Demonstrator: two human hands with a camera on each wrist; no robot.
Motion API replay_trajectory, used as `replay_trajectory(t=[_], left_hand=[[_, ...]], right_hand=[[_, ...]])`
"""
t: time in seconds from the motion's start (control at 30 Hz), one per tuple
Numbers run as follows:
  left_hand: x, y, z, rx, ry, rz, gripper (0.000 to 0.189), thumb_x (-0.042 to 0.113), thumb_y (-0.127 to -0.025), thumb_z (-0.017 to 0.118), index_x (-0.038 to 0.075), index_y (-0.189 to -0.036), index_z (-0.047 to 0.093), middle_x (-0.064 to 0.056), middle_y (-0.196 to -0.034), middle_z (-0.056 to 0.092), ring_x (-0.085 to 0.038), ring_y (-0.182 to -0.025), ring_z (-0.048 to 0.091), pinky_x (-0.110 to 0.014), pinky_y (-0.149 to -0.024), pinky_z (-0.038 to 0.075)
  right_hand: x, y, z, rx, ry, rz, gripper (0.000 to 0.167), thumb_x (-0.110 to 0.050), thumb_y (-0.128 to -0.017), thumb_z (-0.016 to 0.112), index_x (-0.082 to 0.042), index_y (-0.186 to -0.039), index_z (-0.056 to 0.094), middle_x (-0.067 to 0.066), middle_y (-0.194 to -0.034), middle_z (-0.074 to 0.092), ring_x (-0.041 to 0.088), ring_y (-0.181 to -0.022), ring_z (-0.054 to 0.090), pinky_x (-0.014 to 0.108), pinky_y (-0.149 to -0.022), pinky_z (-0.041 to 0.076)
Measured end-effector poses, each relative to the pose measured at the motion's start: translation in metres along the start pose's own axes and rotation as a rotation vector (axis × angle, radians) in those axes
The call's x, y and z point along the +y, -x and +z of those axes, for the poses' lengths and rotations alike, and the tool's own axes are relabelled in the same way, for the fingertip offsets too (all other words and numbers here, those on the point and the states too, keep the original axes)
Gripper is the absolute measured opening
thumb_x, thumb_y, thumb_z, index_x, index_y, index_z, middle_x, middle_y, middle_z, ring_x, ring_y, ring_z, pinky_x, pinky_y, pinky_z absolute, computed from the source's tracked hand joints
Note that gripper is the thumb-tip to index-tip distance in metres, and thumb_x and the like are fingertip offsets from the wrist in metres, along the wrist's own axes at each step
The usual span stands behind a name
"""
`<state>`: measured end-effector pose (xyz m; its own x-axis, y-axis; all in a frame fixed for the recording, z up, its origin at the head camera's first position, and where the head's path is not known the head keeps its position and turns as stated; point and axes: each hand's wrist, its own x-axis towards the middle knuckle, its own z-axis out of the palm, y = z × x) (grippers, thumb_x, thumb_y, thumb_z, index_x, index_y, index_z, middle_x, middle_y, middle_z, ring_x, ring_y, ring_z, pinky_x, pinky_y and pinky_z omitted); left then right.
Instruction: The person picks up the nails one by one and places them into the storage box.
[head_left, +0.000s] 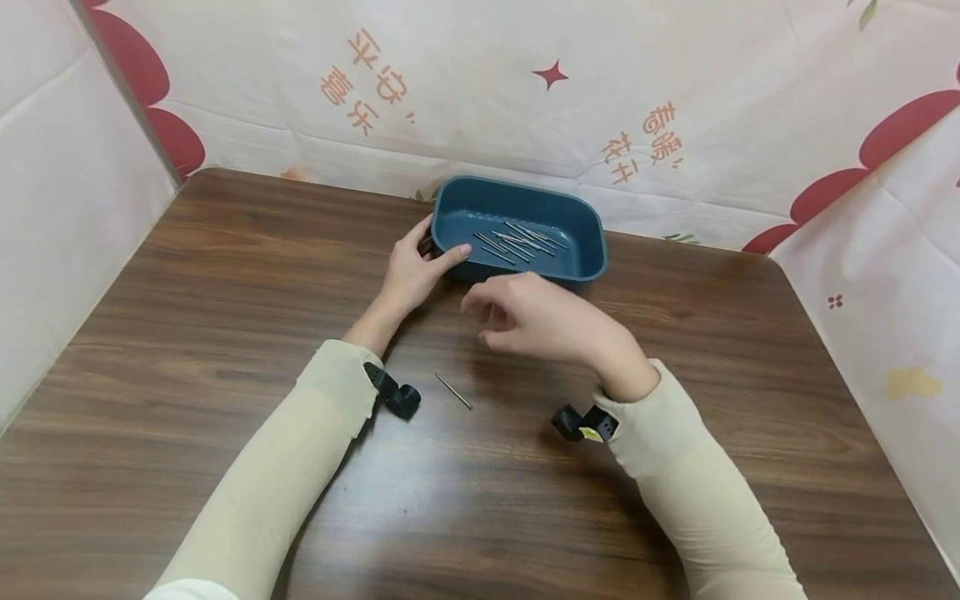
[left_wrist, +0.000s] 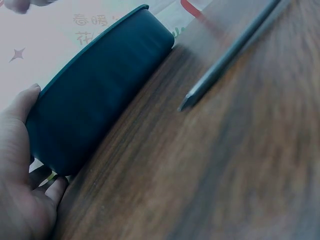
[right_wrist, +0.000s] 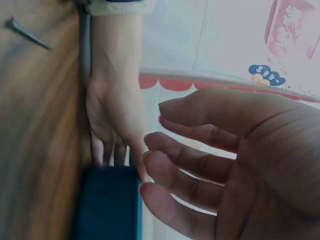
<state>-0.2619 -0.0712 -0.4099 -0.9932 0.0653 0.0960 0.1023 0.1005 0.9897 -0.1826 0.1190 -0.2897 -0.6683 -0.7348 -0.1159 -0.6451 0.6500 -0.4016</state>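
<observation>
A dark blue plastic bin (head_left: pixel 502 198) stands at the far side of the table with several nails (head_left: pixel 517 242) lying in it. My left hand (head_left: pixel 411 271) grips its left end, thumb over the rim and fingers round the outer wall; the left wrist view shows this hand (left_wrist: pixel 20 175) against the bin's side (left_wrist: pixel 100 90). In front of the bin, my right hand (head_left: pixel 543 321) hovers over the table. Its fingers are loosely bent with nothing between them, as the right wrist view of this hand (right_wrist: pixel 215 160) confirms. A single nail (head_left: pixel 453 391) lies on the table between the forearms.
The brown wood-grain table (head_left: pixel 187 333) carries the bin and the loose nail. Behind it hangs a pale printed cloth (head_left: pixel 480 92), close to the bin's back side, and more cloth (head_left: pixel 885 308) runs along the right edge. Black cameras (head_left: pixel 405 401) sit on both wrists.
</observation>
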Motion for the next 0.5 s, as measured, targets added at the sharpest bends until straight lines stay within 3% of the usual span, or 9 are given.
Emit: replay_trajectory(t=[0.3, 0.5], left_hand=[[0.001, -0.001, 0.002, 0.003, -0.031, -0.044, 0.086, 0.043, -0.089, 0.076, 0.018, -0.159, 0.034, -0.007, -0.161, 0.041, -0.021, -0.147, 0.043, -0.038, -0.120, 0.041], [0.003, 0.002, 0.000, 0.008, -0.044, -0.049, 0.085, 0.042, -0.090, 0.076, 0.018, -0.159, 0.033, -0.007, -0.161, 0.041, -0.022, -0.147, 0.044, -0.038, -0.119, 0.041]], right_hand=[[0.003, -0.003, 0.035, -0.117, 0.000, 0.016, 0.043, -0.027, -0.087, 0.080, -0.012, -0.125, 0.066, 0.002, -0.107, 0.068, 0.016, -0.090, 0.063, 0.030, -0.079, 0.054], [-0.002, -0.008, 0.047, -0.138, 0.055, 0.052, 0.043, -0.032, -0.087, 0.080, -0.016, -0.124, 0.066, 0.000, -0.109, 0.067, 0.013, -0.093, 0.062, 0.033, -0.084, 0.055]])
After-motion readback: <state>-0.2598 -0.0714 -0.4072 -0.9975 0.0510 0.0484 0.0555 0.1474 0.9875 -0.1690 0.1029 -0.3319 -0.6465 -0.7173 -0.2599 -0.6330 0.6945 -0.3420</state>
